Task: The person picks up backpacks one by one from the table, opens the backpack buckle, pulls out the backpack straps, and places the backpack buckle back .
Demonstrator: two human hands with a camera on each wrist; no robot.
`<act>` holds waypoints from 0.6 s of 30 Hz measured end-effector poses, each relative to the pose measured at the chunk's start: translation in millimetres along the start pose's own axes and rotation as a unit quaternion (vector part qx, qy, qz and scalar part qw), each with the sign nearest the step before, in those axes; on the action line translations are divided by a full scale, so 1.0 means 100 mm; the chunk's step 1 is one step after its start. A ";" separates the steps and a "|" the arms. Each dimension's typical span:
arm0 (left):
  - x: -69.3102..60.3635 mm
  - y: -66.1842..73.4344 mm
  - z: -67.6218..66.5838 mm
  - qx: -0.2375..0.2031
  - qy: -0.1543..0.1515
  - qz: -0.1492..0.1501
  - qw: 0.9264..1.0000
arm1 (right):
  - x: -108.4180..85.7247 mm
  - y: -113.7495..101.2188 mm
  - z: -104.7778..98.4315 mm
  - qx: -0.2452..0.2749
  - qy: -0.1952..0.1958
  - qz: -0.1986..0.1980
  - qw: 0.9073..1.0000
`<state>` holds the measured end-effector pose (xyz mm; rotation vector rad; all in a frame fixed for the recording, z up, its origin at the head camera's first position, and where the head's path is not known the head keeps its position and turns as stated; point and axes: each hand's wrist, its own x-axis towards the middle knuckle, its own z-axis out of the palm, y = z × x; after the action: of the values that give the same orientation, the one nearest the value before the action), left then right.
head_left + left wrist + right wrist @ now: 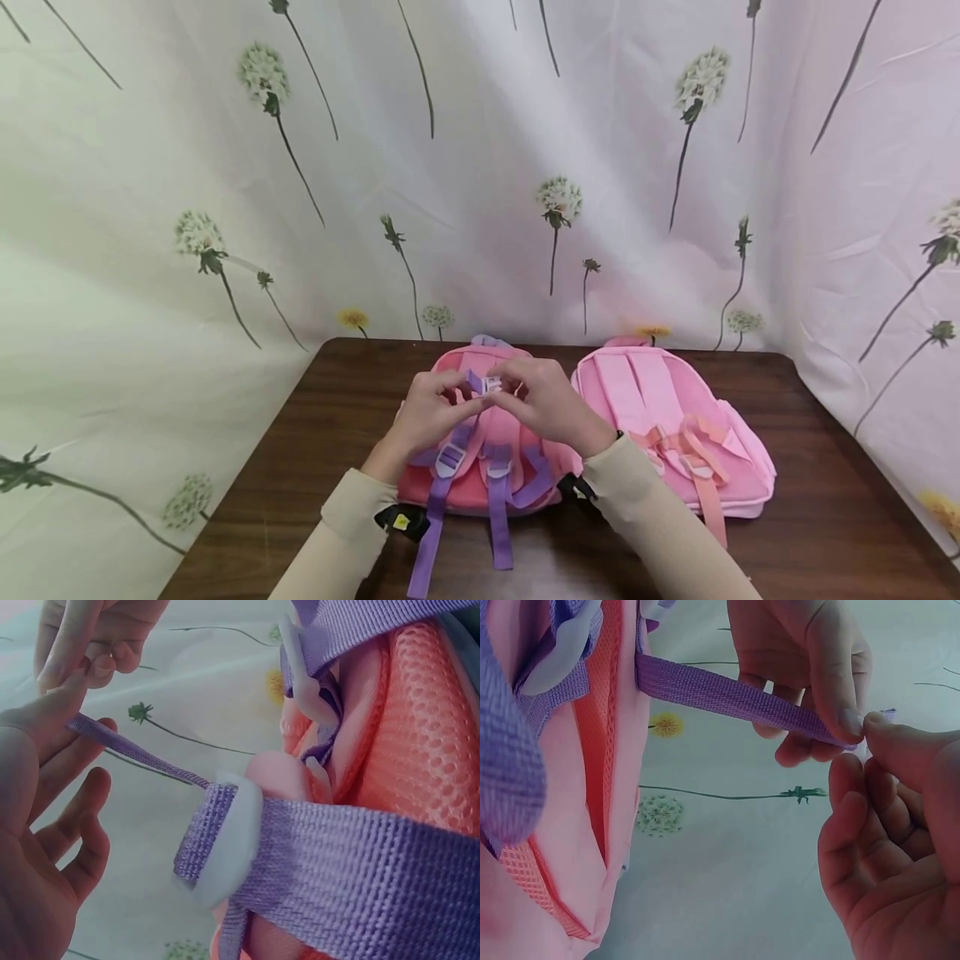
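Just below head-view centre: my left hand [435, 410] pinches purple strap [473, 382], my right hand [551, 402] the white buckle [491, 385]; likely gripped both sides for steadiness.

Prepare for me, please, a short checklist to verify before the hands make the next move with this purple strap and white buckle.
1. Purple strap pinched by the left hand: ok.
2. White buckle at the fingertips of the right hand: ok.
3. Strap fully threaded through the buckle: cannot tell, fingers cover much of it.
4. Strap free of knots between coral backpack and left hand: ok, as far as it shows.
5. Loose strap ends clear of the fingers: ok, they hang in front of the coral backpack.
6. Pink backpack out of both hands' grip: ok.
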<state>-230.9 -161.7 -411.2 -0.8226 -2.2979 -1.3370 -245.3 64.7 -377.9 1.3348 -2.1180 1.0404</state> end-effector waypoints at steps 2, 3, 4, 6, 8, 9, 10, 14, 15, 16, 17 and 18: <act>0.00 0.00 0.00 -0.002 0.000 0.013 1.000 | 0.00 0.00 0.00 0.001 0.004 -0.007 1.000; 0.00 0.00 0.00 -0.001 0.001 0.020 1.000 | 0.00 0.00 0.00 0.002 0.006 -0.009 1.000; 0.01 0.00 -0.01 0.000 0.004 0.027 1.000 | 0.01 0.00 -0.01 0.003 0.006 -0.010 1.000; 0.03 0.00 -0.01 0.003 0.012 0.042 0.999 | 0.02 -0.01 -0.02 0.006 0.006 -0.007 1.000; 0.04 0.00 -0.01 0.007 0.018 0.057 0.998 | 0.02 -0.01 -0.03 0.012 0.003 -0.001 1.000; 0.04 0.00 -0.01 0.006 0.020 0.063 0.998 | 0.02 -0.02 -0.03 0.015 0.001 0.003 1.000; 0.04 0.00 -0.01 0.006 0.021 0.067 0.997 | 0.02 -0.02 -0.03 0.017 0.000 0.005 1.000; 0.02 0.00 0.00 0.003 0.017 0.072 0.997 | -0.01 -0.02 -0.02 0.018 -0.003 0.008 1.000; 0.02 0.01 0.00 0.003 0.016 0.071 0.997 | -0.01 -0.02 -0.02 0.016 -0.002 0.007 1.000; 0.02 0.01 0.00 0.003 0.014 0.070 0.997 | -0.01 -0.02 -0.02 0.015 -0.001 0.007 1.000; 0.02 0.01 0.00 0.002 0.014 0.068 0.998 | -0.01 -0.02 -0.02 0.015 0.001 0.007 1.000; 0.02 0.01 0.00 0.001 0.012 0.066 0.998 | -0.01 -0.02 -0.02 0.014 0.003 0.007 1.000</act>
<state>-231.5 -160.6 -409.6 -0.9340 -2.1848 -1.2795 -242.9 66.2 -377.0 1.3306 -2.1178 1.0831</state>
